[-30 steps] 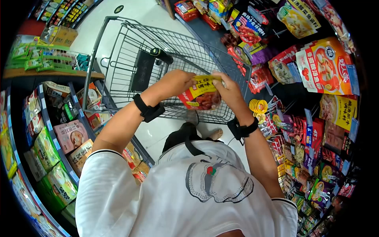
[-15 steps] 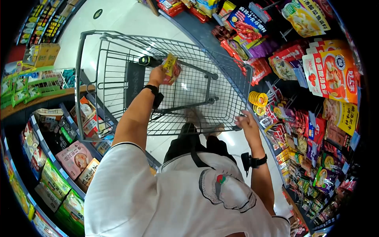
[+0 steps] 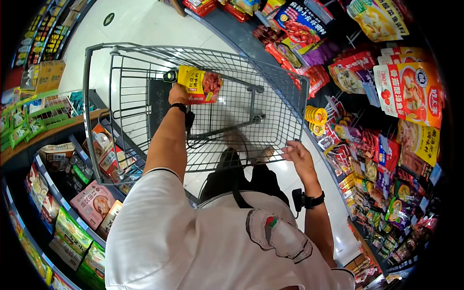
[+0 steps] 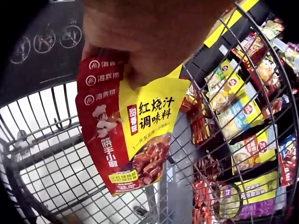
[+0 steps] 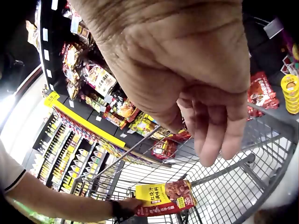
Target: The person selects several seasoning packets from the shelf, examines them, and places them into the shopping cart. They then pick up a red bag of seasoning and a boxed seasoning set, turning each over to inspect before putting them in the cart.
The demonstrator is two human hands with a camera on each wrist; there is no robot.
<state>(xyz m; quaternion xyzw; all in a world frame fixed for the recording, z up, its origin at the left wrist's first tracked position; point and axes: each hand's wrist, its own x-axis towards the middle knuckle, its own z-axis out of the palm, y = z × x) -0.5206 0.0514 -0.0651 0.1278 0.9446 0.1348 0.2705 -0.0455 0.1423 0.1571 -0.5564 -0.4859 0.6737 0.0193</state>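
Over the wire basket of a shopping cart (image 3: 87,111), close to the dark panel (image 3: 161,111) at one end: one yellow-and-red packet (image 3: 208,84), printed with Chinese characters for a braised-sauce seasoning and a picture of glossy meat. Gripped by the left hand (image 3: 178,94) at the upper edge, lower part hanging free, tilted slightly in the left wrist view. Exact finger placement mostly hidden; height above the basket floor hard to judge. Just beside the packet, a dark cylindrical thing (image 3: 170,76) with a green ring.

Near a corner of the basket, well apart from the packet: right hand (image 3: 299,157), fingers loosely bent and partly spread, holding nothing. Contact with the rim, cannot tell.

Judging by the wrapper, fairly light and soft, probably filled with thick sauce; likely to sag toward the lower end when lifted upright. Smooth, shiny film, perhaps a little slippery. Not brittle, but best spared hard squeezing, for the sake of the seams. Best taken by the flat top border, thumb on one face and fingers on the other, or with a palm beneath the filled lower part.
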